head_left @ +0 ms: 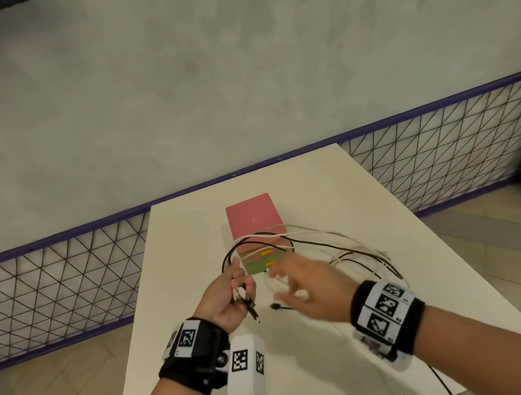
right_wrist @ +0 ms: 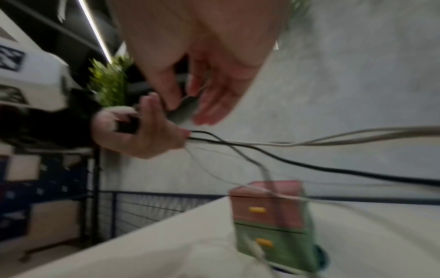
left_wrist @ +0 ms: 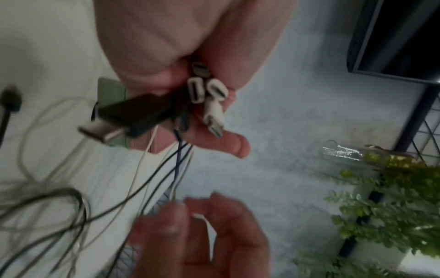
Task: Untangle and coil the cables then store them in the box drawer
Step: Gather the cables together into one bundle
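Near the front of the white table (head_left: 349,349) my left hand (head_left: 240,289) grips a bundle of cable ends. In the left wrist view they show as a black USB plug (left_wrist: 123,116) and several white connectors (left_wrist: 204,90). The black and white cables (head_left: 355,251) loop over the box (head_left: 251,217) and trail in a tangle to its right. The box has a pink top, and its pink and green drawers (right_wrist: 269,225) with yellow handles look closed. My right hand (head_left: 281,282) is blurred, with its fingers spread loosely among the strands just right of the left hand. A loose black plug (head_left: 275,306) lies under it.
A wire-mesh fence with a purple rail (head_left: 68,281) runs behind the table, in front of a grey wall. A green plant (left_wrist: 393,197) and a clear glass vase (left_wrist: 342,152) appear in the left wrist view. The table's left edge (head_left: 140,290) is close to my left hand.
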